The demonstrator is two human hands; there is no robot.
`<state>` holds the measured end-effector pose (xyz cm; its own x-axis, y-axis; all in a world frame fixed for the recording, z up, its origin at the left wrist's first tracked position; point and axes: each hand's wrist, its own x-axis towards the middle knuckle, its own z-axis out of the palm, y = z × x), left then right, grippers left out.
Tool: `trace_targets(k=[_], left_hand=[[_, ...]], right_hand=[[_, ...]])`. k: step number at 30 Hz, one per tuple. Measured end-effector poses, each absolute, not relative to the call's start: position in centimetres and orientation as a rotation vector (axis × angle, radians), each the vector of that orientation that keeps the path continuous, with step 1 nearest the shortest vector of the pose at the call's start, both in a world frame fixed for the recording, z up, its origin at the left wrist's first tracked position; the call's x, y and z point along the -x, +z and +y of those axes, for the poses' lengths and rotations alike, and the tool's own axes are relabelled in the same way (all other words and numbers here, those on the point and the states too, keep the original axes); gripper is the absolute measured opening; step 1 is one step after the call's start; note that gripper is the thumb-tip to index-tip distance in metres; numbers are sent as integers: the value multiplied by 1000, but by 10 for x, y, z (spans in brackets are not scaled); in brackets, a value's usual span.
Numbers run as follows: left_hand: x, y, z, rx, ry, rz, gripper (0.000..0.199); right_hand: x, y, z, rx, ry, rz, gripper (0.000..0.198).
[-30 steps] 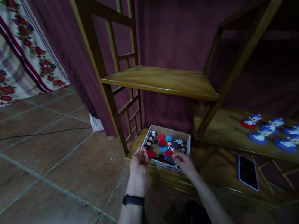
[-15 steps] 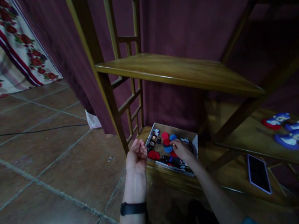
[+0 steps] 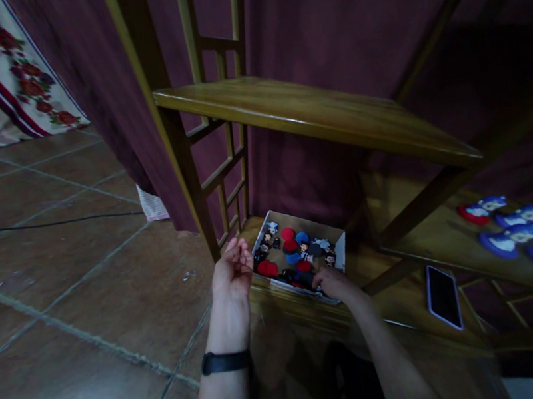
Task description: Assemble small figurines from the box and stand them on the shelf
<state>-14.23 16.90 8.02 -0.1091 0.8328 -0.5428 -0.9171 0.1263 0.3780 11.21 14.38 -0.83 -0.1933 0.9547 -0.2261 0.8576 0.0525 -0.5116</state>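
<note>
A shallow cardboard box (image 3: pixel 341 251) sits on the low wooden shelf and holds small figures mixed with red, blue and dark round pieces. Among them are a red round piece (image 3: pixel 267 269), a blue one (image 3: pixel 301 238) and a small figure (image 3: pixel 273 227) in the far left corner. My right hand (image 3: pixel 334 282) reaches over the near right side, its fingertips bent down among the contents; whatever they pinch is hidden. Just left of the box my left hand (image 3: pixel 231 269) hovers palm up, fingers loosely curled, with nothing visible in it.
A wooden shelf board (image 3: pixel 314 118) juts out above the box. To the right, several blue-based figures and a red-based figure (image 3: pixel 481 209) stand on another board. A phone (image 3: pixel 442 298) lies on the low shelf. A black cable (image 3: pixel 48 224) crosses the tiled floor.
My right hand has moved from the middle of the box toward its near right edge, uncovering figures there. My left hand keeps its pose beside the box. The view has shifted slightly.
</note>
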Motion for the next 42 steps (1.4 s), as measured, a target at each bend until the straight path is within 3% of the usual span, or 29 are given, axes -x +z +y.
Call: trace_targets(k=[7, 14, 21, 28, 32, 37, 42], left_hand=[[137, 82, 168, 127, 1472, 805, 25], [133, 83, 168, 108, 1453, 814, 23], [129, 82, 168, 102, 1430, 825, 22], [130, 80, 170, 109, 1420, 834, 23], [132, 79, 170, 101, 1423, 835, 23], [133, 81, 169, 103, 1419, 846, 23], [133, 82, 168, 103, 1429, 828, 23]], right_hand=[[-116, 1, 152, 1749, 765, -2110, 66], [-127, -6, 150, 1889, 866, -2104, 32], [-100, -10, 146, 1797, 1104, -2173, 44], [-94, -8, 152, 1679, 998, -2125, 58], [-99, 3, 156, 1694, 909, -2068, 55], [-94, 11, 152, 1672, 1071, -2092, 31], [-69, 13, 149, 1523, 1106, -2102, 26]])
